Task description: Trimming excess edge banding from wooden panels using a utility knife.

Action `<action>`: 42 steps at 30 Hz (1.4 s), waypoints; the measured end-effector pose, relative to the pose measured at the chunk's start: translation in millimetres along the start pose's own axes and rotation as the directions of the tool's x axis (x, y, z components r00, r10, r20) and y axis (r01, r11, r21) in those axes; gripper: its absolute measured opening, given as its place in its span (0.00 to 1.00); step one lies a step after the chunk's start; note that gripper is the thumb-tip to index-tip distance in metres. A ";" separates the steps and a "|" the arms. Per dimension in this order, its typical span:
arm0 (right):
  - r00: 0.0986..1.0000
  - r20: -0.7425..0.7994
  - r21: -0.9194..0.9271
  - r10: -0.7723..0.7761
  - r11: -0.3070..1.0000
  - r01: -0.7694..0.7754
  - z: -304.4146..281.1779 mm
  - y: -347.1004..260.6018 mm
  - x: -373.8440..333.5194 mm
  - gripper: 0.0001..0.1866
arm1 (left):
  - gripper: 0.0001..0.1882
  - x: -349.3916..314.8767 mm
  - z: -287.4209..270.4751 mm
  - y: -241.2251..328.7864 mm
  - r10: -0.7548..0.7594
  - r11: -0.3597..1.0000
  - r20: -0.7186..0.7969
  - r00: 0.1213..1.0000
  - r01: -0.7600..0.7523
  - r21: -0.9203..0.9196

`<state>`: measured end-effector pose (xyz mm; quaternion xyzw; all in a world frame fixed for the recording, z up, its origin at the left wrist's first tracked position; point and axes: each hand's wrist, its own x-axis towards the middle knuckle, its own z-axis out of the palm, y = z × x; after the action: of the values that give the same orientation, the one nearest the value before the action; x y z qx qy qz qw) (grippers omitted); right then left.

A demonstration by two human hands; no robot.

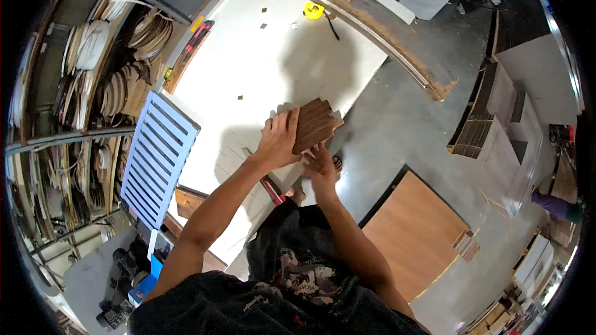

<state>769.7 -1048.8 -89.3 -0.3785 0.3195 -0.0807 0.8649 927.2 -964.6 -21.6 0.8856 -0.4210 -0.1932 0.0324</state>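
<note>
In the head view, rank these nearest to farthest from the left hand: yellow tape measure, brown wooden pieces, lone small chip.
1. Brown wooden pieces: in the left hand
2. Lone small chip: upper left
3. Yellow tape measure: far up, slightly right

Our left hand [277,141] curls in a grip; just right of it, nearer us, our right hand [321,167] is loosely bent.

The left grip [277,143] holds dark wooden strips [316,125] over a white board [248,56], right grip [321,165] by their lower edge.
</note>
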 end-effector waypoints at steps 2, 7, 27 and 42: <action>0.991 -0.003 -0.364 -0.135 0.923 0.125 -39.2 -0.6 0.0 0.38 | 0.66 8.4 -10.3 1.3 -0.012 0.997 0.074 0.997 0.017 -0.069; 0.935 -0.036 -0.465 -0.354 0.834 0.298 -41.3 -48.4 5.9 0.34 | 0.64 41.0 -21.7 -27.4 0.331 0.943 0.038 0.943 -0.332 0.033; 0.899 -0.033 -0.274 -0.437 0.869 0.413 3.1 -34.7 42.4 0.51 | 0.65 14.0 57.8 -62.0 -0.102 0.283 -0.304 0.947 -0.265 -0.922; 0.902 -0.108 -0.221 -0.419 0.894 0.389 7.3 -27.0 40.3 0.52 | 0.69 17.0 57.8 -60.4 -0.126 0.446 -0.323 0.938 -0.237 -0.863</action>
<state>808.5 -1078.7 -86.3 -0.5118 0.3051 -0.2563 0.7611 959.9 -932.5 -93.7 0.7397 -0.2731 -0.2280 0.5712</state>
